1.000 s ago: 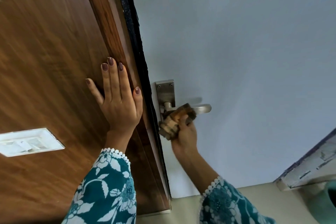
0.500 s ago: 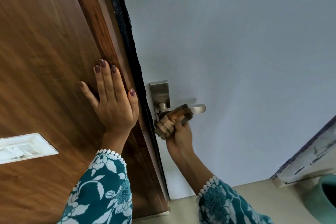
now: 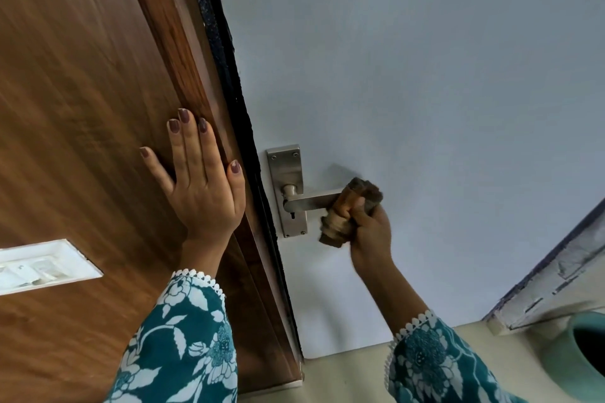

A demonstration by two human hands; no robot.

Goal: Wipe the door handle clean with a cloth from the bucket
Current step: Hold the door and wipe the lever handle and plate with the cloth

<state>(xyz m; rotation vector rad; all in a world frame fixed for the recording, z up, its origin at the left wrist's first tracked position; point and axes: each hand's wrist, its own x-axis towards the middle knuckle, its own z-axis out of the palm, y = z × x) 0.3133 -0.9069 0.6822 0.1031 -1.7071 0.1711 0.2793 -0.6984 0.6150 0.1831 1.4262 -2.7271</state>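
A steel lever door handle (image 3: 311, 201) on its backplate (image 3: 286, 170) is fixed to the pale blue door. My right hand (image 3: 371, 229) is shut on a bunched brown cloth (image 3: 347, 209) wrapped around the lever's free end, which it hides. My left hand (image 3: 199, 180) lies flat, fingers spread, on the brown wooden frame (image 3: 98, 108) left of the door edge. A teal bucket (image 3: 586, 360) shows partly at the bottom right corner.
A white switch plate (image 3: 42, 267) is set in the wood panel at the left. A worn white and blue ledge (image 3: 556, 281) runs along the right. The beige floor (image 3: 343, 376) lies below the door.
My right hand has slid the cloth along the lever from near the backplate out to its free end. The left hand has stayed flat on the wood.
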